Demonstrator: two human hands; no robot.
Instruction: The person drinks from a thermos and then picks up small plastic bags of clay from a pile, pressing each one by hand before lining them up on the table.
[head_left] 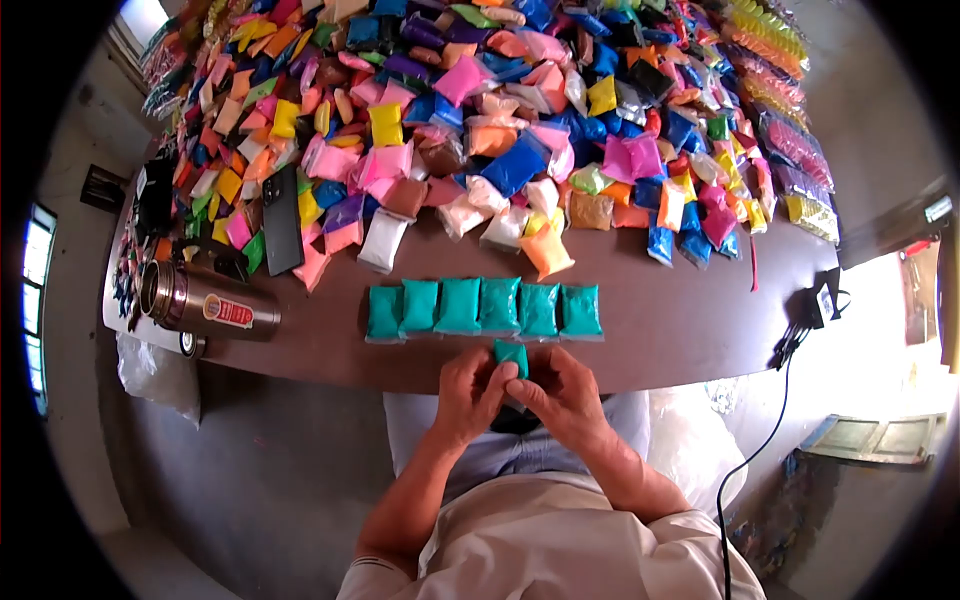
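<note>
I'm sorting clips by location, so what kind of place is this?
Likely a small packing workshop: a brown table heaped with coloured powder packets, a neat row of six teal packets, and the left hand and right hand gripping another teal packet.

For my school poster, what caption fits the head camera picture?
Left hand and right hand hold a small teal plastic packet near six matching packets on a brown table.

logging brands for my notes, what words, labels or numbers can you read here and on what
No text is readable.
The label on the steel flask: red and white, too blurred to read.
The teal packet held by left hand and right hand: no print visible.
</note>
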